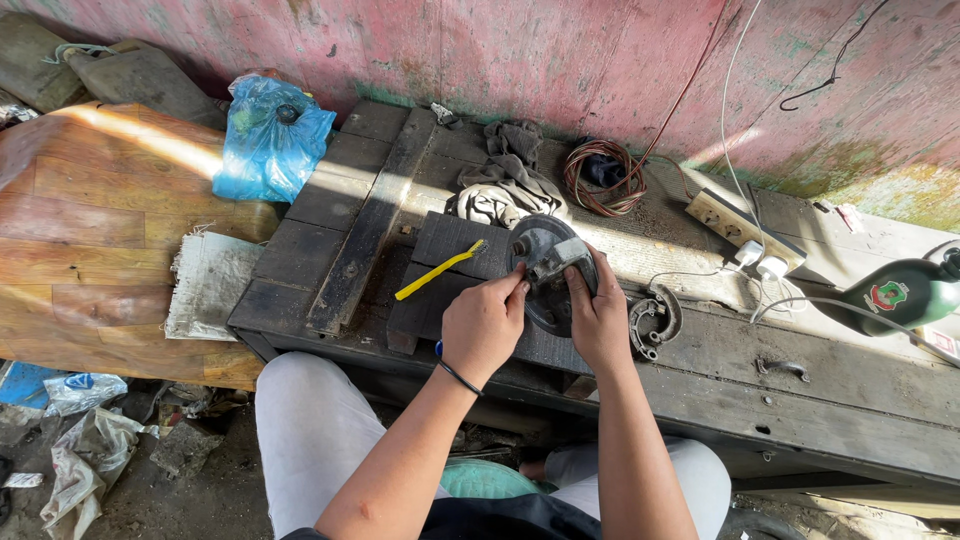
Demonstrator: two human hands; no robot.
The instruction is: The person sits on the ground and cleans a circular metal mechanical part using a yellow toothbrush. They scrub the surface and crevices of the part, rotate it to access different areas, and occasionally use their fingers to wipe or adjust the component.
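My left hand and my right hand both hold a round dark metal plate that rests on a grimy black wooden bench. A small grey metal part sits on the plate's face, and the fingertips of both hands pinch around it. A yellow toothbrush lies just left of the plate. A curved metal brake shoe lies to the right of my right hand.
A dirty rag and a coil of copper wire lie behind the plate. A power strip with white plugs and a green bottle are at the right. A blue plastic bag and wooden board are left.
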